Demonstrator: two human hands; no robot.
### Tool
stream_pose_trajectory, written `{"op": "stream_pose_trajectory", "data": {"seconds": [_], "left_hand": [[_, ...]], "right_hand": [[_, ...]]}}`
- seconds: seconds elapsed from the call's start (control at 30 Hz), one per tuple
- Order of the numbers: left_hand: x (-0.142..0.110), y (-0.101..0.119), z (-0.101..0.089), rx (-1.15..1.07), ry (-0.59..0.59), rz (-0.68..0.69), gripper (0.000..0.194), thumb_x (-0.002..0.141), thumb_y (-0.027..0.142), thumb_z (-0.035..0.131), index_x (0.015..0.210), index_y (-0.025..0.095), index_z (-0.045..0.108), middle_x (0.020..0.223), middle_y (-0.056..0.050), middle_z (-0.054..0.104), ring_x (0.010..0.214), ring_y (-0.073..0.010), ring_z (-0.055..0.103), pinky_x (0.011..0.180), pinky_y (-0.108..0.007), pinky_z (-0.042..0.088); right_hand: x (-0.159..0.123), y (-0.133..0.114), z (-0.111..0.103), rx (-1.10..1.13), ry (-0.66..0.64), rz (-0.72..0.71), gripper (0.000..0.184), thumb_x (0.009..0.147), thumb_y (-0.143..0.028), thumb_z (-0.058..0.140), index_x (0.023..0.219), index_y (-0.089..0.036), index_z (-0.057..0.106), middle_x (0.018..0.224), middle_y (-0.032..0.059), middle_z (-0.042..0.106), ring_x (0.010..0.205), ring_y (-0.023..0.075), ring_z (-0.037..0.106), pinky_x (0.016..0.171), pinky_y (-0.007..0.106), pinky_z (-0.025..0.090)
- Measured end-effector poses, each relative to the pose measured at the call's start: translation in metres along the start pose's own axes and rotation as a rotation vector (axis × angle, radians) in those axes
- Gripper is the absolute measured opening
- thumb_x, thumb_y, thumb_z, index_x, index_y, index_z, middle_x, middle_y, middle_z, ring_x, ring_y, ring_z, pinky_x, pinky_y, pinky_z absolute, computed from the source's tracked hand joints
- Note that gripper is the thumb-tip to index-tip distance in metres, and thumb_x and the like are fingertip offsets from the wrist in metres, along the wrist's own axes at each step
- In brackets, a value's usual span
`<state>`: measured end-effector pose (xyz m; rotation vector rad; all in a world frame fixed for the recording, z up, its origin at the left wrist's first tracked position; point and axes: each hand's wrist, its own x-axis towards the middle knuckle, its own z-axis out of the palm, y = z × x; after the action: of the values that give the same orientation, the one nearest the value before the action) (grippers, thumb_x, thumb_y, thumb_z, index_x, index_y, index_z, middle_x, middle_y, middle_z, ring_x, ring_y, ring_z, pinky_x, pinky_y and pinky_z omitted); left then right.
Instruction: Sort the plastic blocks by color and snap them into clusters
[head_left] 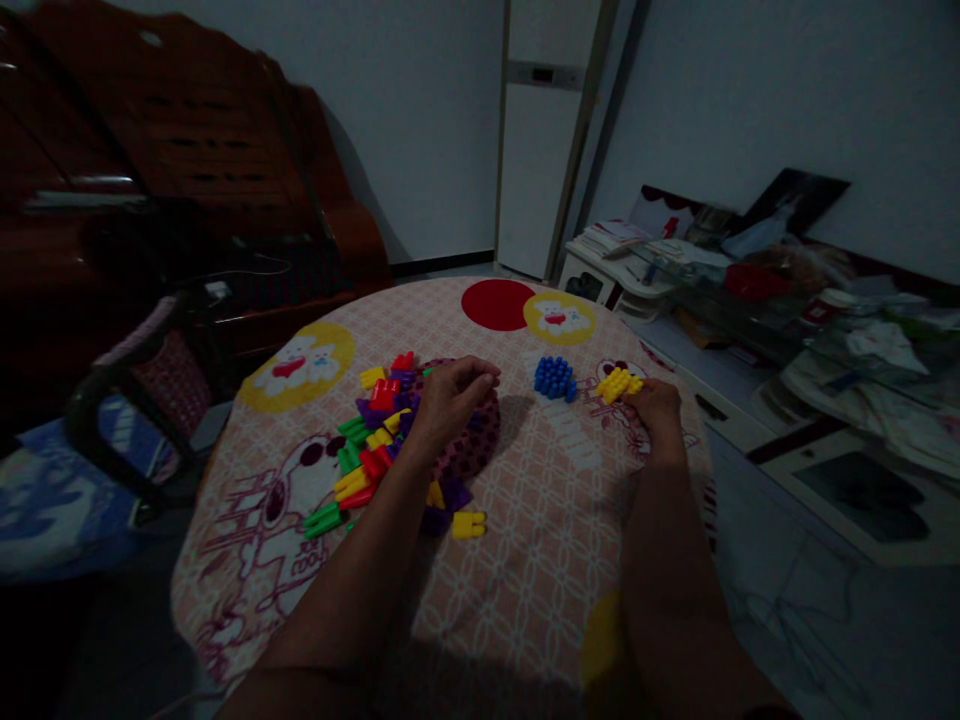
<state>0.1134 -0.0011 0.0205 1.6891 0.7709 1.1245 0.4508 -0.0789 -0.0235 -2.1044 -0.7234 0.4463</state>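
Note:
My left hand [454,398] hovers over a dark red dotted basket [484,440] in the middle of the table. Its fingers are bent together, and I see no block in them. Beside and partly under my left forearm spreads a pile of toy building blocks [364,455], in red, yellow, green and purple. On the right, my right hand [658,405] has its fingertips closed at the near end of a yellow block cluster [619,384]. A blue block cluster [554,378] stands between the hands. One yellow block [469,525] lies apart at the pile's near edge.
A patterned cloth covers the round table [525,570]. To the left stand a chair [142,400] and a wooden sofa [225,150]. A cluttered low cabinet [750,400] runs along the right wall. A white standing unit [544,150] is in the far corner.

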Motion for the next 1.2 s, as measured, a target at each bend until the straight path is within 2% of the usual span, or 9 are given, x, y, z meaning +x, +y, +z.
{"op": "stream_pose_trajectory", "data": {"seconds": [0.17,0.3,0.4,0.5,0.63,0.83,1.03,1.13,1.2], "left_hand": [[0.004,0.005,-0.029,0.079,0.094,-0.014,0.025,0.078,0.037,0.067,0.088,0.015,0.072,0.075,-0.005,0.074,0.068,-0.0169,0.07,0.065,-0.027,0.057],[0.005,-0.005,-0.081,0.214,0.368,-0.059,0.03,0.074,0.036,0.066,0.093,0.014,0.072,0.074,-0.003,0.072,0.068,-0.0167,0.07,0.066,-0.027,0.057],[0.002,-0.019,-0.121,0.408,0.541,-0.118,0.03,0.074,0.033,0.062,0.094,0.014,0.073,0.077,-0.004,0.073,0.069,-0.0172,0.07,0.067,-0.028,0.057],[-0.003,-0.033,-0.144,0.641,0.578,-0.198,0.03,0.077,0.03,0.06,0.098,0.015,0.075,0.084,-0.006,0.076,0.079,-0.0211,0.072,0.077,-0.033,0.058],[-0.004,-0.055,-0.145,0.893,0.404,-0.349,0.034,0.081,0.027,0.058,0.109,0.016,0.075,0.103,-0.01,0.078,0.1,-0.0266,0.072,0.094,-0.038,0.054],[0.004,-0.086,-0.143,1.066,0.229,-0.447,0.055,0.088,0.021,0.051,0.141,0.012,0.058,0.143,-0.017,0.062,0.129,-0.0293,0.06,0.11,-0.038,0.045],[0.022,-0.088,-0.149,1.116,0.14,-0.519,0.045,0.085,0.026,0.059,0.128,0.02,0.066,0.129,-0.015,0.069,0.118,-0.0317,0.065,0.1,-0.04,0.05],[0.024,-0.086,-0.149,1.055,0.196,-0.529,0.048,0.079,0.028,0.067,0.126,0.02,0.065,0.115,-0.012,0.072,0.106,-0.0288,0.068,0.09,-0.036,0.053],[0.024,-0.083,-0.149,0.995,0.298,-0.479,0.046,0.078,0.025,0.066,0.123,0.019,0.065,0.108,-0.01,0.072,0.1,-0.0263,0.068,0.088,-0.035,0.053]], "right_hand": [[0.003,0.004,0.002,0.047,-0.021,0.021,0.039,0.07,-0.009,0.065,0.108,-0.008,0.071,0.047,-0.004,0.058,0.042,0.016,0.056,0.04,0.024,0.044],[0.011,0.013,0.001,0.021,0.067,0.037,0.064,0.064,-0.008,0.062,0.129,-0.009,0.065,0.054,-0.0012,0.062,0.046,0.0217,0.063,0.045,0.03,0.05],[0.018,0.018,0.001,-0.083,0.167,-0.043,0.065,0.063,-0.013,0.06,0.128,-0.01,0.068,0.064,0.0053,0.068,0.051,0.024,0.065,0.057,0.037,0.056],[0.021,0.017,0.003,-0.104,0.298,-0.176,0.057,0.063,-0.018,0.056,0.117,-0.011,0.073,0.072,0.0088,0.072,0.06,0.0247,0.067,0.069,0.041,0.058],[0.019,0.008,0.005,-0.033,0.392,-0.288,0.049,0.064,-0.022,0.054,0.106,-0.011,0.076,0.075,0.0082,0.072,0.069,0.0245,0.068,0.073,0.04,0.057],[0.004,-0.012,0.005,0.052,0.368,-0.24,0.046,0.063,-0.023,0.056,0.102,-0.01,0.078,0.067,0.0069,0.069,0.06,0.0224,0.064,0.062,0.036,0.055],[-0.007,-0.026,0.01,0.215,0.33,-0.171,0.043,0.066,-0.023,0.06,0.102,-0.01,0.078,0.059,0.0032,0.064,0.048,0.0186,0.059,0.049,0.031,0.05],[-0.008,-0.028,0.011,0.276,0.319,-0.117,0.044,0.065,-0.021,0.06,0.104,-0.01,0.077,0.056,0.0013,0.062,0.045,0.0179,0.058,0.045,0.029,0.048],[-0.008,-0.027,0.009,0.295,0.317,-0.103,0.044,0.065,-0.019,0.059,0.104,-0.01,0.077,0.054,0.0003,0.06,0.044,0.0181,0.058,0.043,0.028,0.047]]}}
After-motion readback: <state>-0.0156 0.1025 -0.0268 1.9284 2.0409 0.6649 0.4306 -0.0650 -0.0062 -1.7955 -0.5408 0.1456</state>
